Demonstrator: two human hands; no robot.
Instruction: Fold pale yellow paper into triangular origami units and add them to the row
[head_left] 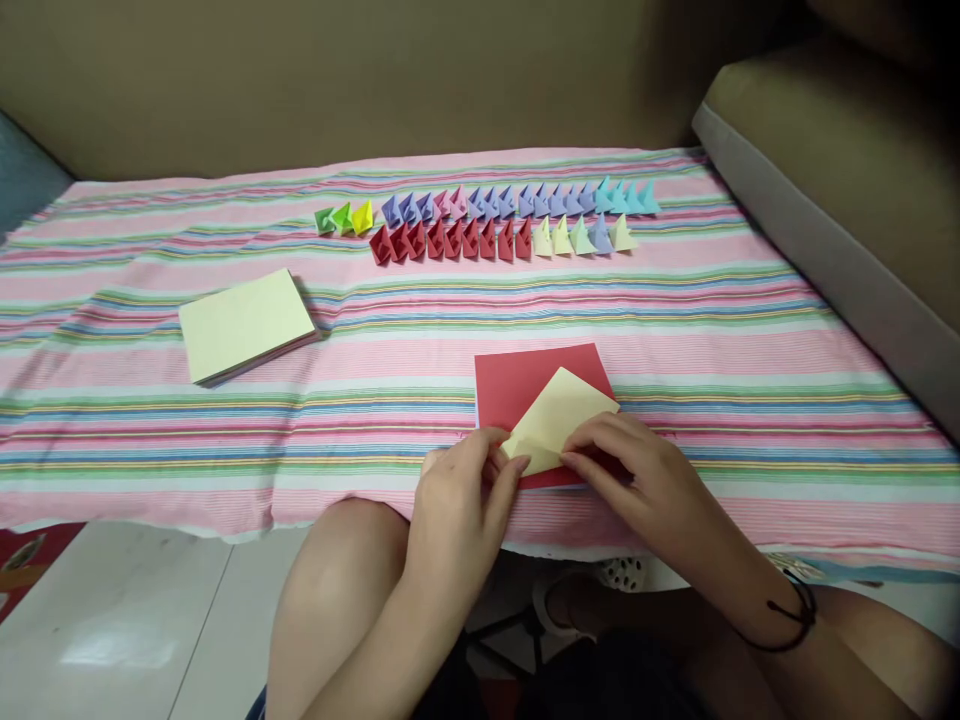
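Note:
Between both hands is a pale yellow sheet of paper, turned cornerwise with its near edge folded over. My left hand pinches its left corner between thumb and fingers. At the near right edge, my right hand pinches the same sheet with thumb and forefinger. Underneath lies a red sheet, partly covered by the yellow one and by my hands; a thin light edge shows below it.
A striped cloth covers the seat. Two rows of small folded paper figures in several colours stand toward the back. A stack of pale yellow paper lies at left. A padded armrest borders the right.

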